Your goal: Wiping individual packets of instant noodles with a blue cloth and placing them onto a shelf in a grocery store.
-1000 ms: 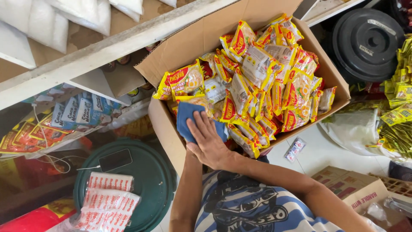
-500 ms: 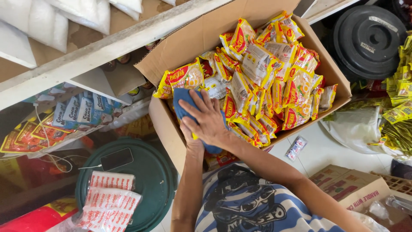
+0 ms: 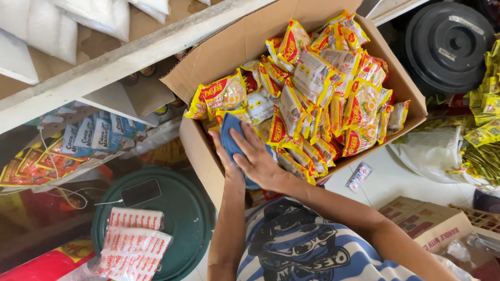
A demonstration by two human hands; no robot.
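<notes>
A large open cardboard box (image 3: 200, 156) is packed with yellow-and-red noodle packets (image 3: 312, 88). At its near left corner lies a blue cloth-like thing (image 3: 230, 131). My right hand (image 3: 259, 162) presses flat on top of it with its fingers spread. My left hand (image 3: 223, 152) comes up from below and grips the blue thing's left edge against the box wall. It is mostly hidden under the right hand.
A green bin lid (image 3: 179, 218) at lower left carries a phone (image 3: 140, 192) with a cable and red-and-white packets (image 3: 133, 242). A wooden shelf (image 3: 104, 67) holds white bags. A black lid (image 3: 448, 44) sits at top right. Yellow sachets (image 3: 484, 135) and another carton (image 3: 427, 224) lie at right.
My hands pushed the blue thing up toward the noodle packets, then slid slightly back to the right. The box and the other things stayed put.
</notes>
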